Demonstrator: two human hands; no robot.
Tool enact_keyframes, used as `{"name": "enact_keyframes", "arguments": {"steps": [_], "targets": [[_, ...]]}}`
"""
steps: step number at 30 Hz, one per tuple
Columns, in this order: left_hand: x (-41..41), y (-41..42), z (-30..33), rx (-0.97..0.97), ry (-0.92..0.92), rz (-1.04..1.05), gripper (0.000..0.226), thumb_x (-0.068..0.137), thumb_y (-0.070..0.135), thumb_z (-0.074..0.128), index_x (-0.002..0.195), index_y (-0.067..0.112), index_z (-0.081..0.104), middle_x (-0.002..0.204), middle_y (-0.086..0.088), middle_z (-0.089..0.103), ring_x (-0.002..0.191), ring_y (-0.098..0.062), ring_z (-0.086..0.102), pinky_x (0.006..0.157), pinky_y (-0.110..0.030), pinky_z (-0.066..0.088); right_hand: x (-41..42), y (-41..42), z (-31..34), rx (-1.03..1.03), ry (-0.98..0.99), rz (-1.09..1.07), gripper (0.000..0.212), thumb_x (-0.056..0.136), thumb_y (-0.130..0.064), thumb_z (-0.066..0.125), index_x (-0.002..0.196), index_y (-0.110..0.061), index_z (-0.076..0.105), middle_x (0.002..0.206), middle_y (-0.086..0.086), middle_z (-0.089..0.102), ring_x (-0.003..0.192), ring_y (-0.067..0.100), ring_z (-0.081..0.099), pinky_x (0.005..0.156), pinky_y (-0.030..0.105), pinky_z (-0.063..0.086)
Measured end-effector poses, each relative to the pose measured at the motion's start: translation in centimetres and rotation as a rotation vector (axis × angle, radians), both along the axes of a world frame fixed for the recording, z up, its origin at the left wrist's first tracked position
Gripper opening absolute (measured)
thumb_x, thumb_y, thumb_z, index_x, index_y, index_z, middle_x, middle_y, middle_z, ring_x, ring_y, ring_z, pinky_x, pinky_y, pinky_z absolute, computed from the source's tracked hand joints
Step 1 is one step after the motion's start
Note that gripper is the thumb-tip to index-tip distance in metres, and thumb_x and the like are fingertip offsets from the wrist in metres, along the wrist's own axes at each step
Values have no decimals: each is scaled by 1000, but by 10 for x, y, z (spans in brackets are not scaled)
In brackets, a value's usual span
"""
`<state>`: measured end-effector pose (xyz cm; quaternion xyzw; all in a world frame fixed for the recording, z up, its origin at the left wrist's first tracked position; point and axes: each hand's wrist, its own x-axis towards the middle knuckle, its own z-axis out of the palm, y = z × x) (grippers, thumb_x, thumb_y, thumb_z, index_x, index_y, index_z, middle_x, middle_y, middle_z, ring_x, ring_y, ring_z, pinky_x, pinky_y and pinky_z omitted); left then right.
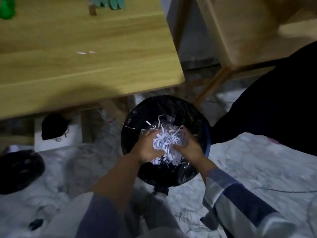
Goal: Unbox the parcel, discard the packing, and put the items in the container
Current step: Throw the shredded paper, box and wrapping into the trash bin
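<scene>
A round bin lined with a black bag [164, 107] stands on the floor just below the table's corner. Over its mouth, a wad of white shredded paper packing [165, 141] is pressed between both my hands. My left hand [148, 146] cups the wad from the left, and my right hand [190, 146] cups it from the right. Loose strips hang down from the wad and stick up above it inside the bin.
A light wooden table [85, 54] fills the upper left, with two white paper scraps [84, 52] on it and green items at its far edge. A second wooden table [240, 31] is upper right. A dark shape [274, 100] lies right of the bin; a white box [56, 136] sits under the table.
</scene>
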<state>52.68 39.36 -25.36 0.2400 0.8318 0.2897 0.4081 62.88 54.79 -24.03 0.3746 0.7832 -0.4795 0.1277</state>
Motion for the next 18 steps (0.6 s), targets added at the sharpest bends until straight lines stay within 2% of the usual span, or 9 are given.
{"name": "enact_keyframes", "arguments": {"steps": [2,3,5,8,15,18], "targets": [[3,3,-8,-31,5,-29,73,76,29,78,140,19,44,148,-2,37,139,-18,31,111,-23,24,-5,1,-6,-40,-68,55,66,82,-16,70,140,-15,40,127,-1,52,121,7,42,96,13,30],[5,4,-9,-48,13,-37,69,78,29,76,139,19,45,148,-2,38,138,-18,32,110,-23,23,-6,2,-6,-44,-106,96,60,84,-16,67,139,-17,43,133,1,53,126,13,45,102,20,32],[6,4,-9,-74,27,-25,64,81,29,73,138,19,47,147,-3,40,137,-19,34,111,-27,27,-8,1,-6,-23,-170,152,50,86,-15,63,134,-20,50,136,5,56,127,22,50,102,24,36],[6,0,0,-85,40,-4,58,83,29,71,136,21,49,144,-4,43,134,-20,37,109,-29,32,-9,1,1,19,-206,205,45,85,-15,61,129,-20,55,130,9,62,120,26,57,99,27,42],[-11,-10,67,-61,174,-68,48,89,33,62,134,20,50,140,-3,48,134,-23,35,108,-37,34,-23,1,59,149,-113,352,41,84,-20,60,125,-21,58,127,9,61,114,27,60,96,34,48],[-23,-18,107,-106,237,-68,45,90,38,58,133,27,49,142,-1,45,137,-23,31,110,-43,32,-37,-5,99,196,-45,406,36,87,-20,57,123,-21,59,123,8,64,111,25,61,93,35,50]]}}
